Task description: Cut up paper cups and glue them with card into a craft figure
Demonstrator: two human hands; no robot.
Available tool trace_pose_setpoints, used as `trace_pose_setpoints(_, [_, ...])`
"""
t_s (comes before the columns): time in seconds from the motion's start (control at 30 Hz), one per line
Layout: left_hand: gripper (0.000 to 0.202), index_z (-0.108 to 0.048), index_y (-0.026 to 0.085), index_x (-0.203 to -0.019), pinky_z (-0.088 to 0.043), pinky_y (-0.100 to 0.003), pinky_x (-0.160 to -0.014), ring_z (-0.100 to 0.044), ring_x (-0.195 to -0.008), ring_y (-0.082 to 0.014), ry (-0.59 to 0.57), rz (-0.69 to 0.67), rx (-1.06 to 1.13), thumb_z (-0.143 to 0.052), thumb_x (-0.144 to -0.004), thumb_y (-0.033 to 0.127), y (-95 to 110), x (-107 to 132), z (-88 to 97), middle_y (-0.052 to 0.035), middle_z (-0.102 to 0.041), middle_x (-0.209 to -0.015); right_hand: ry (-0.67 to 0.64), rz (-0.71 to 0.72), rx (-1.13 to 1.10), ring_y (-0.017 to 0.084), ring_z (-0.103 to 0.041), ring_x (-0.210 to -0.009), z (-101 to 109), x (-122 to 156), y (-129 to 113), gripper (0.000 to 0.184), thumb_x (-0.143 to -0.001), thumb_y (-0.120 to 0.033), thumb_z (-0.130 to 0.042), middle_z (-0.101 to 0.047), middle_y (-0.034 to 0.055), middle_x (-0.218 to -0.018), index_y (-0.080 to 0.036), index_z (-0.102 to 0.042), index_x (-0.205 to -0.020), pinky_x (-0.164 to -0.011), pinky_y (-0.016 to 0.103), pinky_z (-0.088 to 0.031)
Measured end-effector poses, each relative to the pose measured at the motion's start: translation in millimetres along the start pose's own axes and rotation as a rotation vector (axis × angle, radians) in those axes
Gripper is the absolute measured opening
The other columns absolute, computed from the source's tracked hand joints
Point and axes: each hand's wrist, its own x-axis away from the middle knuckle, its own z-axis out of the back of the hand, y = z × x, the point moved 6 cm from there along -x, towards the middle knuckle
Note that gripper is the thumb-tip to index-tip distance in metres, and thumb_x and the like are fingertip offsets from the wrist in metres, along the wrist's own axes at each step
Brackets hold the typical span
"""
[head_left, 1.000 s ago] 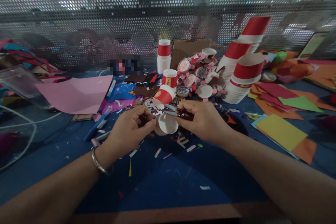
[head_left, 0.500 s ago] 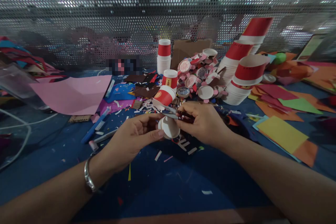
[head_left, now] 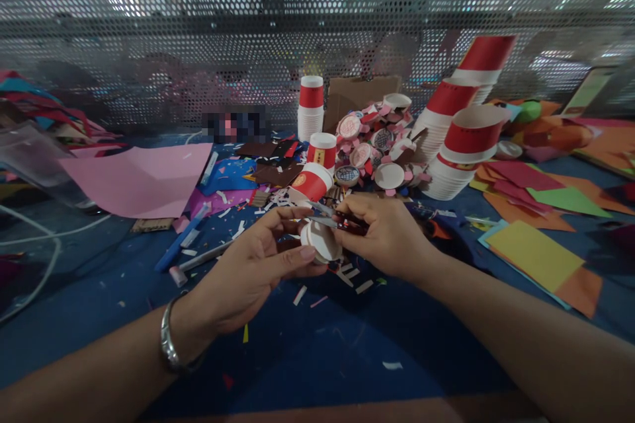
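- Near the front middle of the blue table (head_left: 307,350), your two bare hands meet over a shallow, round, white paper piece (head_left: 326,242), raised and tilted.
- Change: your left hand (head_left: 260,254) has come in around the piece, fingers now behind and under it, thumb laid across the near side; a second ago only its left edge was pinched.
- The piece has also tipped, so its rim shows more edge-on. Judgement: it's being turned to offer a fresh stretch of rim to the blades.
- Left grip: closed to about the piece's own width, grasping it; some fingertips hidden.
- Right grip: your right hand (head_left: 387,231) is curled around the dark-handled metal scissors (head_left: 326,219), fingers bent; exact finger placement in the handles can't be told.
- Scissor blades point left, just over the piece's far rim, looking slightly parted; whether they touch paper, can't tell.
- Just beyond: a red-and-white paper cup (head_left: 311,182) lies tipped, and right of it a heap of round paper pieces with pink flaps (head_left: 362,154).
- Thin white paper scraps (head_left: 348,275) lie below the piece, likely trimmings.
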Motion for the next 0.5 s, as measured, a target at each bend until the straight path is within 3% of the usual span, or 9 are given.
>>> trace_pose_setpoints(0.3, [0.042, -0.06, 0.022, -0.12, -0.065, -0.035, -0.083, -0.068, -0.1, -0.0194, 0.051, -0.031, -0.017, -0.081, -0.083, 0.017, -2.6, -1.0, 2.1, -0.0058, -0.065, -0.117, -0.003, -0.001, -0.024, 0.013, -0.049, -0.063, -2.4, 0.8, -2.6, 0.018, -0.081, -0.02, -0.067, -0.053, -0.0028, -0.065, -0.02, -0.052, -0.071, -0.059, 0.027, -0.033])
trace_pose_setpoints(0.5, [0.037, -0.063, 0.023, -0.111, -0.057, -0.028, -0.087, -0.065, -0.1, -0.0164, 0.047, -0.161, -0.131, -0.084, -0.081, 0.018, 0.5, -1.7, 7.0, -0.003, -0.067, -0.109, 0.031, -0.05, -0.175, 0.011, -0.048, -0.06, -0.1, 1.7, -1.3, 0.016, -0.086, -0.026, -0.067, -0.057, -0.0026, -0.066, -0.019, -0.059, -0.074, -0.056, 0.025, -0.036])
